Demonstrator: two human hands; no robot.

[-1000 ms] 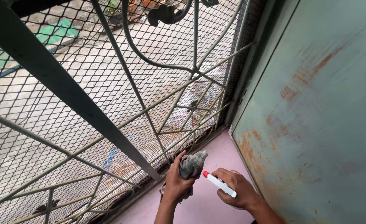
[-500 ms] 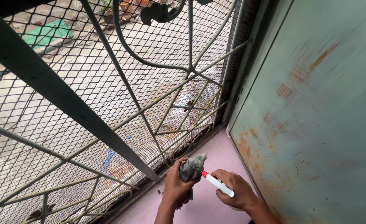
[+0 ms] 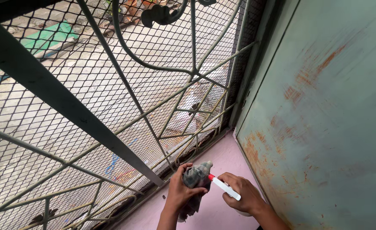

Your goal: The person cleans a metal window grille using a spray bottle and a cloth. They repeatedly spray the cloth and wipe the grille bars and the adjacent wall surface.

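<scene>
The left hand clutches a bunched grey rag above the pink ledge, beside the metal mesh grille; the right hand wraps a white spray bottle, its red nozzle touching the rag

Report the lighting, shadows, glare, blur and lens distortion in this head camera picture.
Head view: soft, even daylight, no hard shadows or glare; wide-angle bending curves the metal grille bars and tilts the rusty green wall; the left hand with the grey rag and the right hand with the white spray nozzle look reasonably sharp.
</scene>
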